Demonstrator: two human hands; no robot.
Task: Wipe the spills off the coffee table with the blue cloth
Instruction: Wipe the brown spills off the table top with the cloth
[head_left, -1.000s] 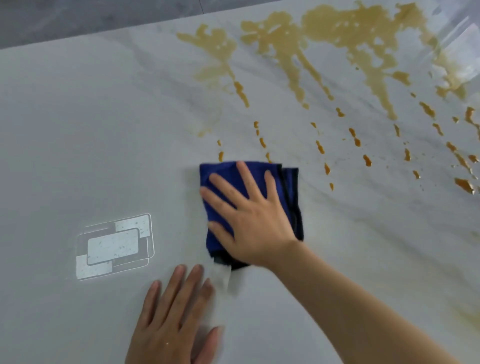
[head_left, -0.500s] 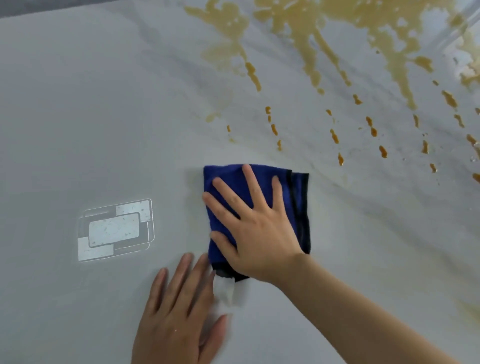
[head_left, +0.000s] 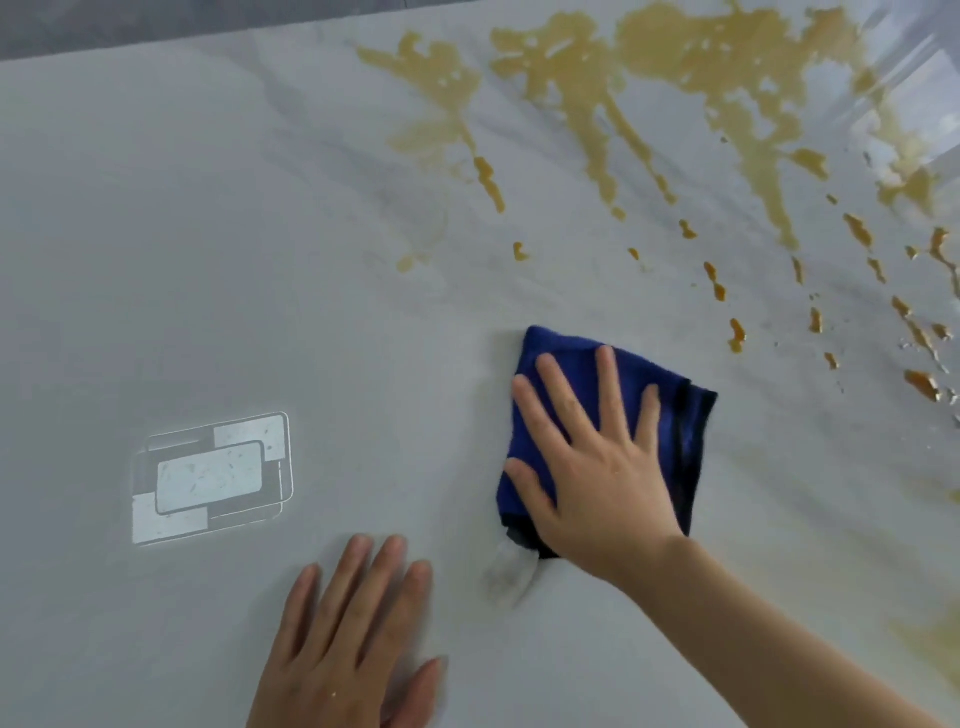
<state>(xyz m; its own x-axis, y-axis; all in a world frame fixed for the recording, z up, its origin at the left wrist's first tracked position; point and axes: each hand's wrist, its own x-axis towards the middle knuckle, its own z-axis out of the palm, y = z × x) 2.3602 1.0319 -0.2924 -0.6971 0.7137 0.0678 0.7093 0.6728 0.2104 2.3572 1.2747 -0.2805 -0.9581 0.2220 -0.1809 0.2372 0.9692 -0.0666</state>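
Observation:
A folded blue cloth (head_left: 680, 415) lies flat on the white marble coffee table (head_left: 260, 234). My right hand (head_left: 597, 467) presses down on it with fingers spread and straight. A small white tag (head_left: 509, 566) sticks out from the cloth's near edge. My left hand (head_left: 353, 639) rests flat on the table at the bottom, to the left of the cloth. Brown spills (head_left: 701, 78) cover the far right of the table, with streaks and drops (head_left: 735, 332) running down toward the cloth's right side.
A bright rectangular light reflection (head_left: 213, 478) shows on the table at the left. The table's far edge (head_left: 156, 49) runs along the top left, with grey floor beyond. Faint yellowish smears (head_left: 935, 649) mark the table at the lower right.
My right hand has slid the cloth to the right and turned it slightly clockwise. Drops near the cloth's upper left are gone. My left hand has stayed flat on the table.

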